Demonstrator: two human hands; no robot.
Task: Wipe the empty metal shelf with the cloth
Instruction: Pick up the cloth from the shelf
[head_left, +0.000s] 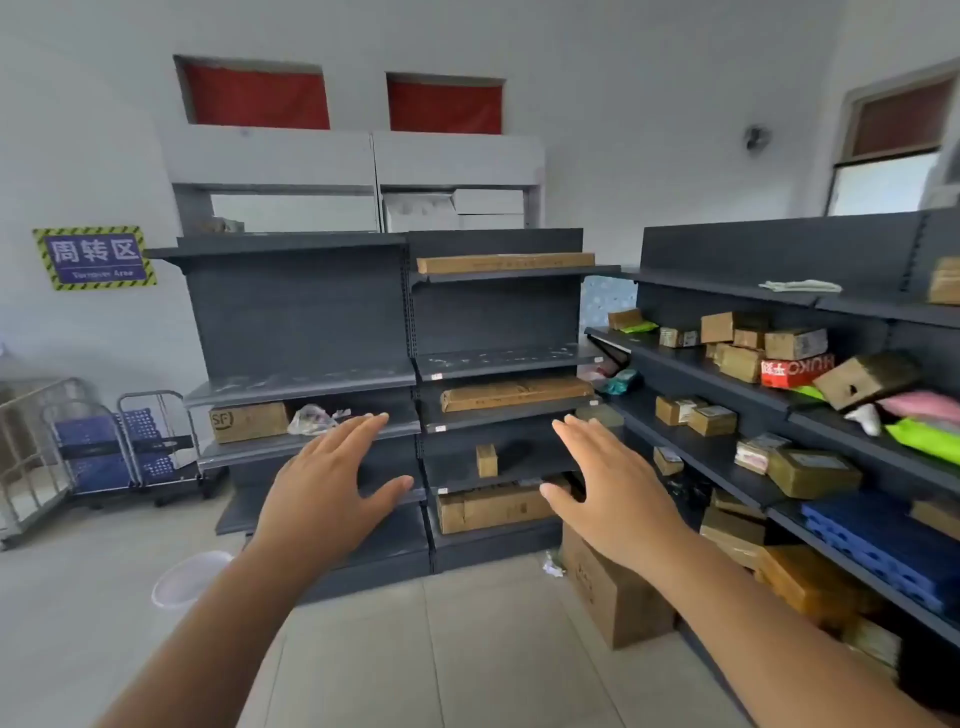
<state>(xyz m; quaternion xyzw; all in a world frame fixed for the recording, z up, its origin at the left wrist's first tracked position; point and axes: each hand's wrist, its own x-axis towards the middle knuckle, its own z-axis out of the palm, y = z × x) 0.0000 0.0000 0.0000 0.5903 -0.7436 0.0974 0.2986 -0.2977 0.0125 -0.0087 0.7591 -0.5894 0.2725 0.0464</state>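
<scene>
Dark metal shelf (301, 385) stands bare and streaked with dust, so wiping looks not yet begun. Left hand (327, 483) and right hand (608, 488) hover with fingers spread, holding nothing. Cloth (800, 285) lies well apart, atop the right rack (779, 249). Open floor (467, 649) lies ahead; boxes (618, 597) crowd the right side.

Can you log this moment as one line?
phase: before wiping | left hand: open, empty | right hand: open, empty | cloth: lying on right rack's top shelf | empty shelf: untouched
</scene>
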